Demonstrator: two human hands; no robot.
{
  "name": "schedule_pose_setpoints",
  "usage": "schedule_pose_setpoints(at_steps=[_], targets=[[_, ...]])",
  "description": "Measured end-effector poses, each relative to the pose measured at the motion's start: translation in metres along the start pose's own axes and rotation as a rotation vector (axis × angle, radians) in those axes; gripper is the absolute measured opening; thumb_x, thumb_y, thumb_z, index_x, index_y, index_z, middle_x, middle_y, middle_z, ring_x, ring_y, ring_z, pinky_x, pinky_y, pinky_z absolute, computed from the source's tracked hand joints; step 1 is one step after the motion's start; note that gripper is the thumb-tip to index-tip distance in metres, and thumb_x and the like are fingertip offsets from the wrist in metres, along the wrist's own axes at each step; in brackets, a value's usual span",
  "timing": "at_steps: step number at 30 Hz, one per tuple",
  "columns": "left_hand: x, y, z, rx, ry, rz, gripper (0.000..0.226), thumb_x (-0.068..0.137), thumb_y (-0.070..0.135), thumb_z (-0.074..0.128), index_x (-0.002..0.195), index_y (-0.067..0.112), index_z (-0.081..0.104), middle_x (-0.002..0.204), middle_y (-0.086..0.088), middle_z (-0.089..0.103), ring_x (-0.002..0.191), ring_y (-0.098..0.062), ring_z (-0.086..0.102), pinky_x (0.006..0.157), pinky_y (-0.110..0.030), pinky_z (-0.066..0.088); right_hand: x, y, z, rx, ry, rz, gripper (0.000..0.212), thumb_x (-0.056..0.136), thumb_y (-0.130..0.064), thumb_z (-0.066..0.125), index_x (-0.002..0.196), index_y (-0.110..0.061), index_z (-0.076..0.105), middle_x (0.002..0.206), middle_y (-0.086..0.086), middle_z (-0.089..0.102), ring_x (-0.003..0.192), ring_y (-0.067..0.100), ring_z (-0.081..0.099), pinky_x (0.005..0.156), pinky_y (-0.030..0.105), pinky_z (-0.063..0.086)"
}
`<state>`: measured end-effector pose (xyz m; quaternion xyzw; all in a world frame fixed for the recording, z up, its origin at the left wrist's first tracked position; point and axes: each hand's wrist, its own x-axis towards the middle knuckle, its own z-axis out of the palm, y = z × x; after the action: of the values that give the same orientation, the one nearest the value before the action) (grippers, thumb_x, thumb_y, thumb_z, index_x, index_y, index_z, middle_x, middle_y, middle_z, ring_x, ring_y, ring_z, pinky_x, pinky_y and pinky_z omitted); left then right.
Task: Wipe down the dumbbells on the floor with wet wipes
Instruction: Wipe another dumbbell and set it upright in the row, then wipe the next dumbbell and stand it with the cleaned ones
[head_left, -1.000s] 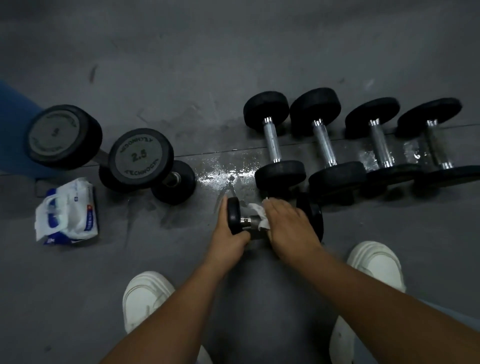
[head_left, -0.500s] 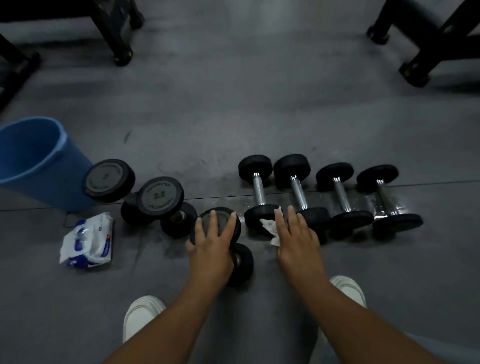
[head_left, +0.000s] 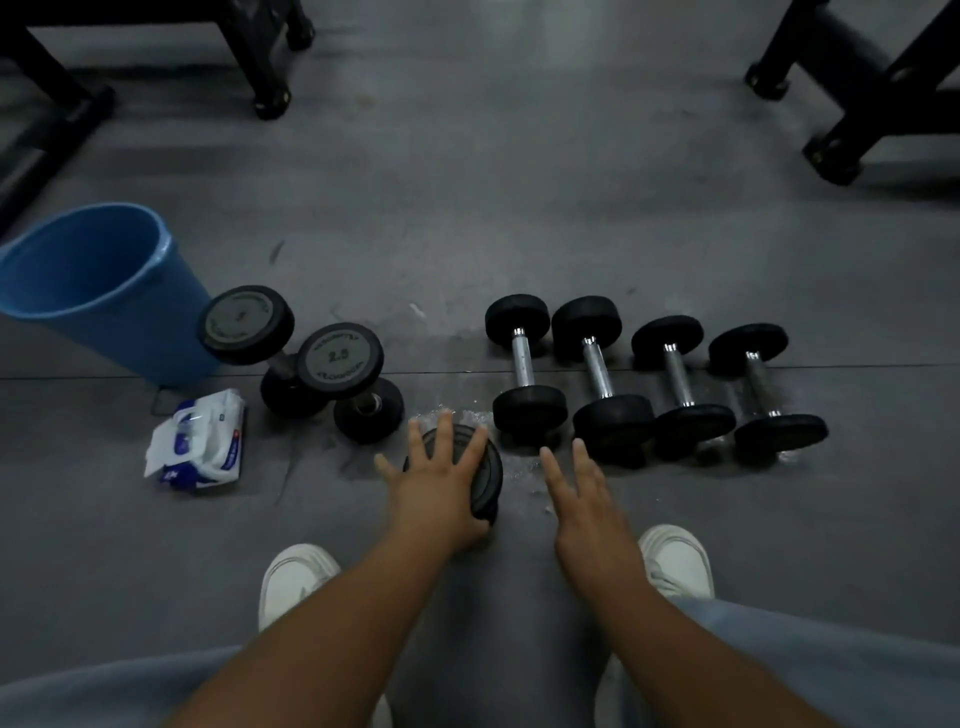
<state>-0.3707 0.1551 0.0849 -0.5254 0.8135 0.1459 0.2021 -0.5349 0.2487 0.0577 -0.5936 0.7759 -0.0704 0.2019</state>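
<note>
The dumbbell (head_left: 482, 475) I am working on stands on one end on the grey floor (head_left: 519, 208), directly in front of me, between my two white shoes (head_left: 296, 577) and the other weights. My left hand (head_left: 441, 493) lies flat on its upper black disc, with the fingers straight and spread wide. My right hand (head_left: 587, 504) is just beside it on the right, also with straight, spread fingers; it holds nothing that I can see, and I cannot tell if it touches the floor.

Beyond my right hand, four small dumbbells (head_left: 524, 358) lie side by side in a row. The floor near them shines with a wet patch (head_left: 462, 410).

To the left, two bigger dumbbells (head_left: 340, 358) lean close together; one disc shows "2.5". Near them lies the pack of wet wipes (head_left: 200, 441), and behind it stands a blue bucket (head_left: 98, 291).
</note>
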Motion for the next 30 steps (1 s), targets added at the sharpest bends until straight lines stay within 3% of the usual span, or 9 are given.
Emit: schedule_pose_setpoints(at_steps=[5, 10, 14, 19, 22, 30], targets=[[0.01, -0.018, -0.003, -0.072, -0.015, 0.087, 0.117, 0.07, 0.062, 0.07, 0.149, 0.048, -0.015, 0.162, -0.003, -0.018, 0.146, -0.043, -0.001, 0.106, -0.053, 0.041, 0.008, -0.017, -0.012, -0.011, -0.045, -0.074, 0.086, 0.092, -0.001, 0.04, 0.149, -0.046, -0.005, 0.158, -0.003, -0.025, 0.148, 0.021, -0.005, 0.11, 0.036, 0.031], [0.017, -0.016, -0.01, -0.02, 0.089, 0.121, 0.109, 0.071, 0.065, 0.065, 0.15, 0.046, -0.008, 0.162, -0.011, -0.004, 0.142, -0.045, 0.011, 0.105, -0.05, 0.038, 0.035, -0.025, -0.023, -0.033, -0.032, -0.178, 0.089, 0.09, 0.003, 0.039, 0.15, -0.044, -0.008, 0.157, -0.001, -0.028, 0.148, 0.022, -0.008, 0.109, 0.031, 0.035], [0.042, -0.02, -0.043, -0.053, 0.141, 0.06, 0.105, 0.072, 0.066, 0.063, 0.15, 0.047, -0.005, 0.162, -0.012, -0.001, 0.143, -0.046, 0.011, 0.105, -0.054, 0.036, 0.08, -0.03, -0.048, -0.063, 0.086, -0.213, 0.09, 0.088, 0.003, 0.044, 0.152, -0.041, -0.003, 0.159, 0.002, -0.021, 0.149, 0.024, -0.002, 0.1, 0.031, 0.043], [0.086, -0.039, -0.089, -0.078, 0.252, -0.002, 0.105, 0.069, 0.07, 0.063, 0.15, 0.049, -0.002, 0.162, -0.012, 0.0, 0.143, -0.047, 0.014, 0.103, -0.052, 0.041, 0.144, -0.037, -0.081, -0.103, 0.15, -0.217, 0.09, 0.09, -0.001, 0.046, 0.151, -0.041, -0.008, 0.158, 0.001, -0.023, 0.148, 0.024, -0.004, 0.107, 0.029, 0.032], [0.111, -0.048, -0.108, -0.072, 0.314, -0.008, 0.105, 0.067, 0.071, 0.064, 0.149, 0.05, 0.002, 0.161, -0.012, 0.004, 0.14, -0.047, 0.02, 0.101, -0.052, 0.042, 0.175, -0.04, -0.093, -0.135, 0.184, -0.24, 0.082, 0.091, -0.005, 0.044, 0.153, -0.037, 0.0, 0.16, 0.005, -0.018, 0.148, 0.027, -0.001, 0.107, 0.036, 0.037], [0.163, -0.061, -0.119, -0.079, 0.296, -0.025, 0.104, 0.065, 0.072, 0.065, 0.148, 0.049, 0.008, 0.157, -0.012, 0.011, 0.131, -0.044, 0.031, 0.097, -0.049, 0.045, 0.221, -0.046, -0.101, -0.159, 0.212, -0.239, 0.076, 0.096, -0.01, 0.043, 0.153, -0.037, -0.001, 0.16, 0.004, -0.017, 0.148, 0.029, 0.002, 0.103, 0.036, 0.039]])
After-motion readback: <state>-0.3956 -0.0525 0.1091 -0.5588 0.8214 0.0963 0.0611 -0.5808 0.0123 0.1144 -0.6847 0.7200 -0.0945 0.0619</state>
